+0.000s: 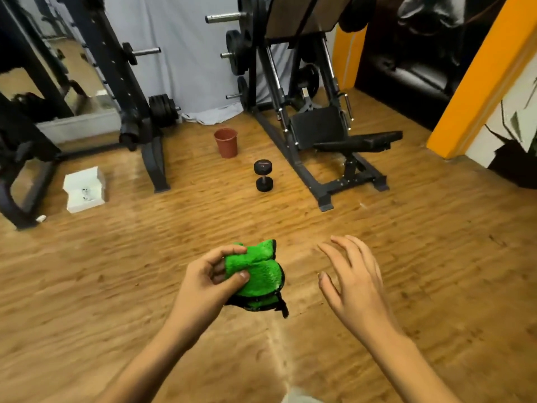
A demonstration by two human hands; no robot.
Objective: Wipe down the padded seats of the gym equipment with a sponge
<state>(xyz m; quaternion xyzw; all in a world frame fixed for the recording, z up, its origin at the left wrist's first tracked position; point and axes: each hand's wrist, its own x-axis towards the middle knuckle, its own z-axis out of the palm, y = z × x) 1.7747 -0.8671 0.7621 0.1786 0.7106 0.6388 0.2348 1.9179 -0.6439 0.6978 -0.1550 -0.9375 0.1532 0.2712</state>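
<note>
Floorboards [116,286] separate us from the padded seat [360,139], so our left grip [209,283] carries the cloth [258,271] bunched, right grip [354,286] released.

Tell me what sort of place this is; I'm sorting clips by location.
Probably a small gym: a plate-loaded machine with a padded seat, weight plates stacked on a rack, and a dumbbell on the wooden floor. The left hand grips a green cloth.

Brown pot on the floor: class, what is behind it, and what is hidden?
A grey sheet hangs behind the brown pot, its hem bunched on the floor. The sheet covers whatever is behind it.
</note>
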